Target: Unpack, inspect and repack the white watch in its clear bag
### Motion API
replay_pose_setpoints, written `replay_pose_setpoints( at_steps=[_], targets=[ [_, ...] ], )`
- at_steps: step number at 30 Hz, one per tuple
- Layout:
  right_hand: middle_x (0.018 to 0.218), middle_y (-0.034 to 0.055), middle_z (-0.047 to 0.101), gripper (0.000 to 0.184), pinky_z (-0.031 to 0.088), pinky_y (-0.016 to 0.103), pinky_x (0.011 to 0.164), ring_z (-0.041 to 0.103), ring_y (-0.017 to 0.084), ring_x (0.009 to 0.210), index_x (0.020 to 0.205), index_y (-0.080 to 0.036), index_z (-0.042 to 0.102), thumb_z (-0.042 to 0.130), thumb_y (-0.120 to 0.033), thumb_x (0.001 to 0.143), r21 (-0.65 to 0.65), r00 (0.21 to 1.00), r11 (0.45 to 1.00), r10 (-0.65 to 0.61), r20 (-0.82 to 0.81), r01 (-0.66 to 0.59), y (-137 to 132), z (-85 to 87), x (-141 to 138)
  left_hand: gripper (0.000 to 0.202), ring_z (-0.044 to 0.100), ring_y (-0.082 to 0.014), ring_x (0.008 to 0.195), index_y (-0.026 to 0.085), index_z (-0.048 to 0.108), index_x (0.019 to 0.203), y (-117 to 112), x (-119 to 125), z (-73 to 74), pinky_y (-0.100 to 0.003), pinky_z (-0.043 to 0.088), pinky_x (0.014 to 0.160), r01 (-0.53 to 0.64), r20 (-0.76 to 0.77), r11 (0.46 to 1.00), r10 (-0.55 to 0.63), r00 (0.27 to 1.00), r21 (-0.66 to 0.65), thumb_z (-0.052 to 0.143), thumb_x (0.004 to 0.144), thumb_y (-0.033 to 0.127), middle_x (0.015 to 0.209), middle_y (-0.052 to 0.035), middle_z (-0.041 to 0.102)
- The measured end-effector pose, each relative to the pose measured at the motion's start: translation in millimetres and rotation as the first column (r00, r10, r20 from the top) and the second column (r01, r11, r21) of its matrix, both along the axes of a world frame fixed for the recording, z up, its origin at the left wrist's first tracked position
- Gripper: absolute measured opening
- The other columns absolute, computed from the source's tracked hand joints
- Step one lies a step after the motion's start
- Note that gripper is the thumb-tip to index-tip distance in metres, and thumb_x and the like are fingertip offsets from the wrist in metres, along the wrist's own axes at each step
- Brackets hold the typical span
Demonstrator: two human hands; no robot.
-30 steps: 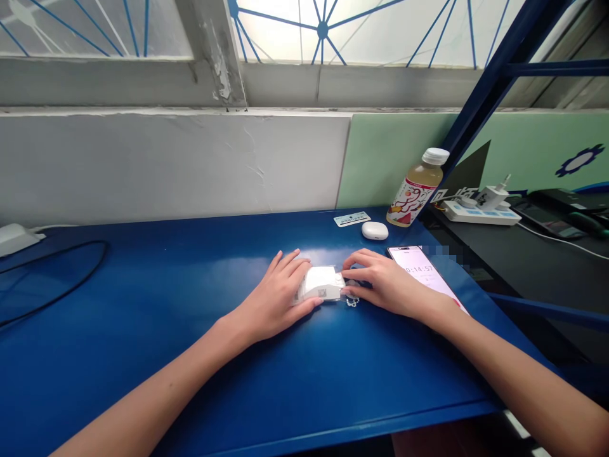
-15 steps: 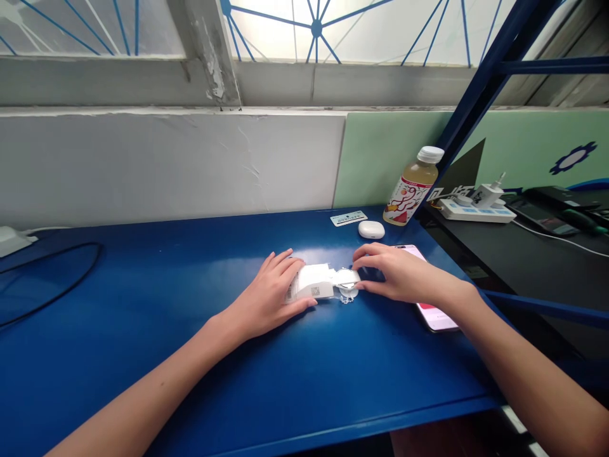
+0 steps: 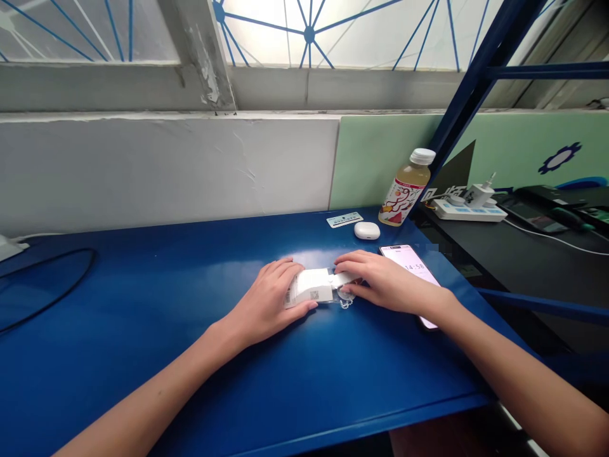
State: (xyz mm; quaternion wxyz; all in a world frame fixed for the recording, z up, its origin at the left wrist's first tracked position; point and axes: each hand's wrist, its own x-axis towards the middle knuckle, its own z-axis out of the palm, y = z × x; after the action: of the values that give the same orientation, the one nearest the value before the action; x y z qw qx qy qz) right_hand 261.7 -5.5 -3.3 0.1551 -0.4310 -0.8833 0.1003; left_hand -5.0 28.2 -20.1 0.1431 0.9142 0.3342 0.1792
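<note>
A small white box-like packet with a printed square code lies on the blue desk, partly wrapped in clear plastic. My left hand grips its left end, thumb along the near edge and fingers over the far edge. From the packet's right end a white strip runs under the fingers of my right hand, which are closed around it. Below those fingers lies a short bead chain next to a small round piece, mostly hidden by the hand.
Behind my right hand are a white earbud case, a printed card and a bottle of yellowish drink. A lit phone lies partly under my right forearm. A power strip rests at right; a black cable curves at left.
My right hand has moved left, closer to the packet, and its fingers now cover the round piece and hold the white strip. The left hand keeps its grip. The view has shifted slightly.
</note>
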Motion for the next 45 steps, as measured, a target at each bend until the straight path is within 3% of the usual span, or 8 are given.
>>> replay_pose_setpoints(
  at_steps=[3, 7, 19, 22, 28, 36, 40, 45],
  targets=[
    [0.107, 0.0097, 0.068, 0.021, 0.053, 0.038, 0.076, 0.065, 0.024, 0.092, 0.113, -0.021, 0.06, 0.05, -0.03, 0.098, 0.003, 0.998, 0.998, -0.057, -0.009, 0.058, 3, 9.3, 11, 0.049, 0.049, -0.0357, 0.13, 0.019, 0.054, 0.125, 2, -1, 1.1, -0.054, 0.041, 0.105, -0.023, 0.015, 1.0, 0.023, 1.0, 0.01, 0.063, 0.088, 0.05, 0.126, -0.0134, 0.063],
    [0.115, 0.012, 0.066, 0.025, 0.052, 0.041, 0.086, 0.063, 0.026, 0.105, 0.118, -0.021, 0.059, 0.043, -0.028, 0.1, 0.108, 0.98, 0.979, -0.162, -0.113, 0.174, 7, 18.2, 22, 0.052, 0.049, -0.0359, 0.129, 0.017, 0.055, 0.125, 3, -3, 0.7, -0.053, 0.042, 0.105, -0.059, 0.026, 0.998, 0.058, 0.998, 0.035, 0.062, 0.087, 0.052, 0.13, -0.0152, 0.06],
    [0.11, 0.011, 0.068, 0.027, 0.051, 0.043, 0.087, 0.064, 0.028, 0.103, 0.113, -0.021, 0.065, 0.044, -0.032, 0.099, 0.311, 0.861, 0.826, -0.352, -0.368, 0.471, 14, 23.9, 32, 0.063, 0.037, -0.0396, 0.139, 0.019, 0.051, 0.137, 4, -6, -6.7, -0.059, 0.035, 0.11, -0.07, -0.025, 0.997, 0.07, 0.997, -0.012, 0.059, 0.088, 0.058, 0.143, -0.0167, 0.051],
    [0.11, 0.0114, 0.069, 0.027, 0.051, 0.043, 0.087, 0.064, 0.028, 0.102, 0.114, -0.021, 0.065, 0.044, -0.032, 0.1, 0.336, 0.843, 0.799, -0.356, -0.404, 0.498, 14, 21.9, 28, 0.071, 0.033, -0.0394, 0.142, 0.019, 0.043, 0.145, 4, -7, -6.8, -0.059, 0.033, 0.112, -0.07, -0.058, 0.997, 0.068, 0.996, -0.023, 0.056, 0.089, 0.06, 0.149, -0.0179, 0.044],
    [0.111, 0.0111, 0.071, 0.027, 0.053, 0.043, 0.086, 0.065, 0.028, 0.103, 0.117, -0.021, 0.064, 0.047, -0.033, 0.099, 0.337, 0.885, 0.84, -0.307, -0.351, 0.425, 13, 11.8, 19, 0.106, 0.024, -0.0383, 0.146, 0.022, 0.009, 0.157, 3, -7, -2.4, -0.057, 0.031, 0.114, -0.073, 0.011, 0.996, 0.074, 0.997, -0.042, 0.066, 0.079, 0.066, 0.16, -0.0193, 0.023],
    [0.094, 0.0066, 0.074, 0.015, 0.055, 0.036, 0.078, 0.069, 0.023, 0.088, 0.098, -0.022, 0.066, 0.066, -0.034, 0.089, 0.322, 0.872, 0.893, -0.136, -0.471, 0.313, 2, 12.5, 1, 0.071, 0.033, -0.034, 0.143, 0.024, 0.029, 0.149, -8, 2, 6.9, -0.053, 0.035, 0.114, -0.089, 0.209, 0.971, 0.042, 0.977, 0.222, 0.065, 0.09, 0.04, 0.153, -0.0156, 0.036],
    [0.085, 0.0041, 0.073, 0.019, 0.054, 0.031, 0.068, 0.069, 0.018, 0.075, 0.089, -0.021, 0.066, 0.074, -0.036, 0.082, 0.212, 0.815, 0.941, -0.102, -0.57, 0.265, -7, 13.3, -12, 0.052, 0.04, -0.0322, 0.14, 0.021, 0.043, 0.139, -14, 9, 7.8, -0.054, 0.031, 0.117, -0.027, 0.236, 0.934, -0.062, 0.97, 0.357, 0.063, 0.091, 0.029, 0.137, -0.0133, 0.056],
    [0.073, 0.0004, 0.069, 0.024, 0.049, 0.027, 0.055, 0.062, 0.015, 0.064, 0.079, -0.021, 0.066, 0.08, -0.04, 0.074, 0.034, 0.661, 0.969, -0.143, -0.737, 0.247, -10, 19.6, -32, 0.025, 0.054, -0.0271, 0.129, 0.021, 0.061, 0.119, -18, 13, 8.3, -0.052, 0.032, 0.116, 0.048, 0.293, 0.944, -0.149, 0.944, 0.325, 0.056, 0.095, 0.018, 0.116, -0.0064, 0.071]
  ],
)
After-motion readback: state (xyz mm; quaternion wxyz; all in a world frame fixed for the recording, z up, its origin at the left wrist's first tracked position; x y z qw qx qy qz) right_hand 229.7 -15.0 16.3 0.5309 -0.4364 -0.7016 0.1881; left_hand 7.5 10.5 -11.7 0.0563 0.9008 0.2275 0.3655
